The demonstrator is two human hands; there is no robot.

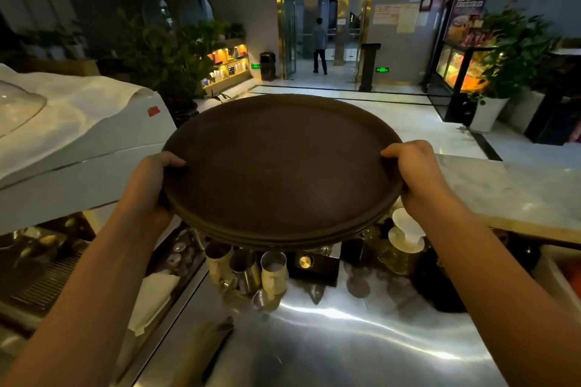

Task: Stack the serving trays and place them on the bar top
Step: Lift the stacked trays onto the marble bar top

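Note:
A stack of round dark brown serving trays (279, 170) is held level in the air in front of me, with layered rims showing at its near edge. My left hand (151, 188) grips the stack's left rim, thumb on top. On the right rim my right hand (418, 173) holds the same way. The pale marble bar top (515, 192) runs at the right, beside and slightly below the stack. The stack's far half hangs over the line of the bar.
Under the trays, a steel counter (345, 339) carries metal jugs (245, 270), a small black scale (314, 264), glasses and a white dripper (405, 232). A cloth-covered white machine (78, 135) stands at the left. Beyond the bar lie a shiny lobby floor, potted plants and a distant person (320, 45).

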